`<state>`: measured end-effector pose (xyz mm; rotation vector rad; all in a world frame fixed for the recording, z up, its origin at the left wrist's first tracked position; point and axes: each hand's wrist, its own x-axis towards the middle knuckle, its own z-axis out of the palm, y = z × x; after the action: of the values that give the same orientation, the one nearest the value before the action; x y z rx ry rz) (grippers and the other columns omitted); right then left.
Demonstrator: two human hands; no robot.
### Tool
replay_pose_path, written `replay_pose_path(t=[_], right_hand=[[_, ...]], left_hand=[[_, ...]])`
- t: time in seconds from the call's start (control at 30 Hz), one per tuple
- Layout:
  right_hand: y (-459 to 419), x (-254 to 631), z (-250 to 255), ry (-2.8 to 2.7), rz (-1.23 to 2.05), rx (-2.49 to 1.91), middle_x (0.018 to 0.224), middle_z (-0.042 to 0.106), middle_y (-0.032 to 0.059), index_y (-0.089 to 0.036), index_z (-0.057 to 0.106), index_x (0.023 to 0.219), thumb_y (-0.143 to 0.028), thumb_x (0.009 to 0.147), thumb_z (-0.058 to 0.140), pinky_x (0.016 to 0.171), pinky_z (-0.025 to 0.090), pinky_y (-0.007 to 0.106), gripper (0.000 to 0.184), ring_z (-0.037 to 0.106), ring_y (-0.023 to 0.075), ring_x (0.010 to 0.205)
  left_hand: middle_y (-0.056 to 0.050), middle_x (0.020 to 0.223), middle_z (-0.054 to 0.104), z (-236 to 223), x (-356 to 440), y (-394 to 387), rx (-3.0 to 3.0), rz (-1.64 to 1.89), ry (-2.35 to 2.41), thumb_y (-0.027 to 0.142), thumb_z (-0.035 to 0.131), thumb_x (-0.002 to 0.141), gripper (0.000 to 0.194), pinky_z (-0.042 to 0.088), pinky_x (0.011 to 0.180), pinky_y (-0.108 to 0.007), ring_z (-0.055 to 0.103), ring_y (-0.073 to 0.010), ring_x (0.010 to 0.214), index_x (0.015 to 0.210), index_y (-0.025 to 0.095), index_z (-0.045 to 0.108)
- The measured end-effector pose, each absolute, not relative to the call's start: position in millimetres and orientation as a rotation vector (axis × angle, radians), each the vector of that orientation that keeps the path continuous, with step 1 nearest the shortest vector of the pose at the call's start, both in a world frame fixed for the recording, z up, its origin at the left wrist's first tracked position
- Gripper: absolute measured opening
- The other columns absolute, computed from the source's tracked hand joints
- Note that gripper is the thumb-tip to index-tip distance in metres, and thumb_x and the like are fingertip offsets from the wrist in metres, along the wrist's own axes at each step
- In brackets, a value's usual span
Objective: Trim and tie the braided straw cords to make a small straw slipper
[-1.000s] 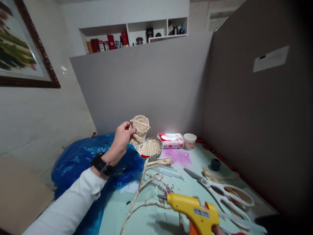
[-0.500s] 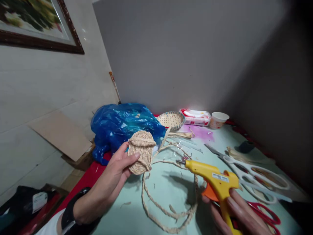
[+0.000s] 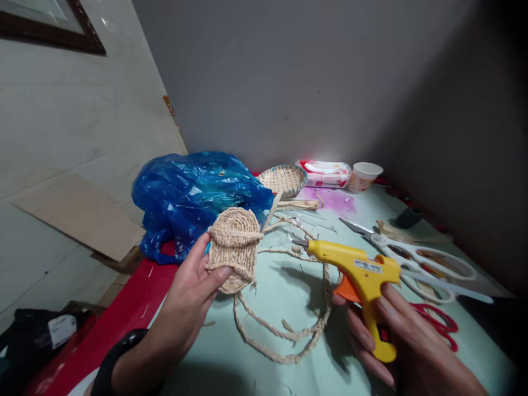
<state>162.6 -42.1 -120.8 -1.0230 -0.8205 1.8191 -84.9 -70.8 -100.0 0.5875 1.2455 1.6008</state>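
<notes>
Between the thumb and fingers of my left hand (image 3: 196,291) is a small woven piece of braided straw cord (image 3: 235,250), with a coiled round top and a braid across its front. From it a long loose braid (image 3: 284,357) loops over the table. My right hand (image 3: 396,330) is wrapped round the handle of a yellow glue gun (image 3: 350,264) with an orange trigger. Its metal nozzle points left toward the woven piece, with a gap between them. Some of my left fingers are hidden behind the piece.
A blue plastic bag (image 3: 198,192) lies at the back left. Behind are a small woven basket (image 3: 284,180), a wipes pack (image 3: 325,175) and a paper cup (image 3: 365,177). On the right lie white-handled scissors (image 3: 445,264) and red-handled scissors (image 3: 439,319). A cardboard sheet (image 3: 80,214) leans at the left wall.
The view has shifted, so the table items sit higher and a little further left. The woven piece has turned slightly, showing its coiled top more. Both hands keep their holds.
</notes>
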Motion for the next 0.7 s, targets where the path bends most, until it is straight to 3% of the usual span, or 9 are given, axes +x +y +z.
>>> replay_pose_path(t=[0.17, 0.3, 0.53, 0.7], right_hand=[[-42.1, 164.4, -120.6, -0.814, 1.833, -1.058, 0.063, 0.059, 0.0018, -0.02, 0.062, 0.093, -0.044, 0.085, 0.066, 0.04, 0.036, 0.015, 0.026, 0.043, 0.0069, 0.043], [-41.2, 166.8, -121.6, -0.851, 1.848, -1.05, 0.064, 0.06, 0.0019, -0.02, 0.062, 0.096, -0.045, 0.086, 0.064, 0.041, 0.036, 0.016, 0.027, 0.043, 0.0074, 0.044], [-40.5, 168.6, -125.9, -0.829, 1.872, -1.05, 0.06, 0.057, 0.002, -0.02, 0.061, 0.086, -0.046, 0.083, 0.069, 0.041, 0.036, 0.018, 0.028, 0.043, 0.008, 0.042], [-41.1, 166.5, -124.7, -0.797, 1.869, -1.074, 0.059, 0.058, 0.0016, -0.019, 0.062, 0.087, -0.046, 0.08, 0.071, 0.04, 0.036, 0.016, 0.029, 0.042, 0.0062, 0.042]], left_hand=[[-0.012, 0.128, 0.069, -107.8, -83.1, -74.3, 0.509, 1.571, 1.175, 0.022, 0.072, 0.079, 0.073, 0.063, 0.082, -0.045, 0.069, -0.0354, 0.109, 0.146, 0.024, 0.043], [-0.014, 0.136, 0.064, -110.4, -80.1, -75.9, 0.465, 1.541, 1.134, 0.024, 0.065, 0.087, 0.062, 0.064, 0.078, -0.045, 0.07, -0.0356, 0.107, 0.146, 0.024, 0.043], [-0.015, 0.121, 0.072, -111.0, -78.0, -75.8, 0.465, 1.466, 1.192, 0.039, 0.065, 0.087, 0.068, 0.065, 0.073, -0.041, 0.075, -0.0335, 0.091, 0.149, 0.024, 0.041], [-0.014, 0.128, 0.069, -113.3, -76.0, -77.4, 0.448, 1.522, 1.148, 0.035, 0.066, 0.087, 0.066, 0.064, 0.076, -0.04, 0.073, -0.0322, 0.098, 0.147, 0.024, 0.041]])
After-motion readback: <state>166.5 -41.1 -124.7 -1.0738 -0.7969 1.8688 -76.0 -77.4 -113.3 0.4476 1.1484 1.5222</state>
